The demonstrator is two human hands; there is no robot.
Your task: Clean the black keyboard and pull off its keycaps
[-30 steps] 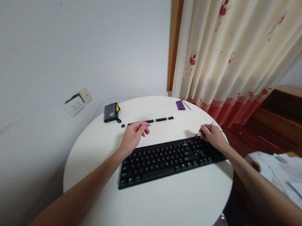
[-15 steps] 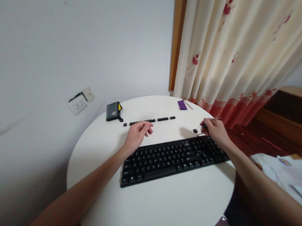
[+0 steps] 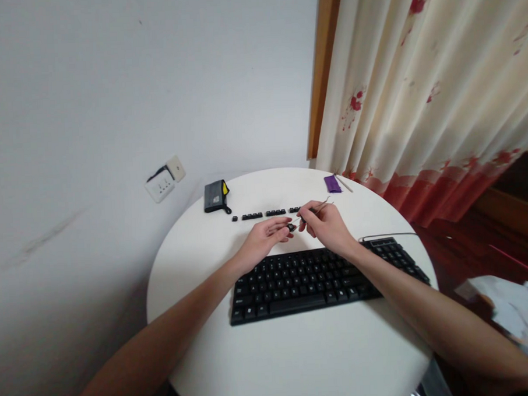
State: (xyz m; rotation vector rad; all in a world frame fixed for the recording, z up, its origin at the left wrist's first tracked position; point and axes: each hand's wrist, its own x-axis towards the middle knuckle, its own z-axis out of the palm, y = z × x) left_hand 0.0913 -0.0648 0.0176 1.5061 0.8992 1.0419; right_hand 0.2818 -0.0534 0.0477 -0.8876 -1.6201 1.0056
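Observation:
A black keyboard [image 3: 320,280] lies across the round white table [image 3: 292,360]. Both hands meet just behind its top edge. My right hand [image 3: 329,225] is closed on a thin wire keycap puller [image 3: 323,205], whose tip carries a small black keycap [image 3: 290,226]. My left hand [image 3: 263,240] pinches that keycap at its fingertips. Behind the hands runs a row of loose black keycaps [image 3: 267,213].
A grey and yellow pouch [image 3: 215,196] lies at the table's back left. A purple item [image 3: 332,184] with a thin stick beside it sits at the back right. The keyboard cable [image 3: 386,236] loops off to the right. A curtain hangs right; wall sockets sit left.
My right hand lifted a keycap from the keyboard's right end with the puller and carried it left to the middle. My left hand came in and took hold of the keycap.

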